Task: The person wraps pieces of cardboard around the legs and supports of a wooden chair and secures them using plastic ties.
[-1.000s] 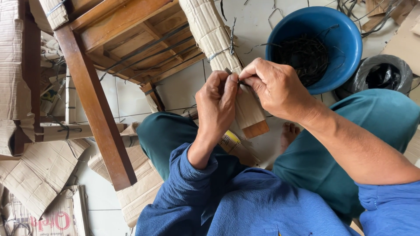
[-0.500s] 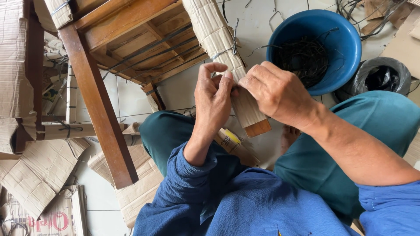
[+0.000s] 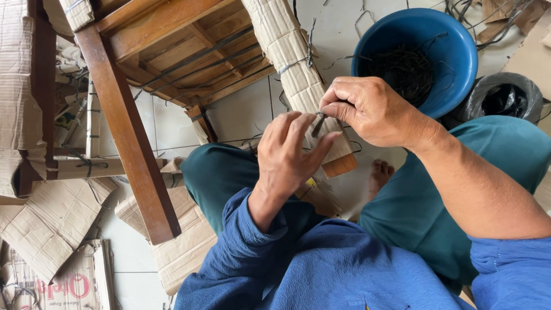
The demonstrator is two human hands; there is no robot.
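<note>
- The right hand (image 3: 373, 112) comes in from the lower right, forearm sloping up, wrist bent, knuckles toward the camera.
- Its thumb and forefinger are pinched narrow on the upper end of a thin dark strap (image 3: 317, 123).
- The left hand (image 3: 287, 155) rises from a blue sleeve (image 3: 252, 252), back of the hand to the camera, fingers (image 3: 298, 129) long and loosely spread, tips touching the strap just below the right fingers; whether they grip it I cannot tell.
- The strap sits between the two sets of fingers, directly in front of a cardboard-wrapped chair leg (image 3: 298, 74) with a bare wooden end (image 3: 338, 166) below the fingers.
- Beyond the right fingers stands a blue bucket (image 3: 453, 63) holding dark straps, a black bag (image 3: 505, 100) beside it.
- Left of the left fingers lies the wooden chair frame (image 3: 126, 132) on the tiled floor (image 3: 241, 115), flattened cardboard (image 3: 51, 218) near it.
- Below the fingers are teal trousers (image 3: 413, 206) and a bare foot (image 3: 380, 175).
</note>
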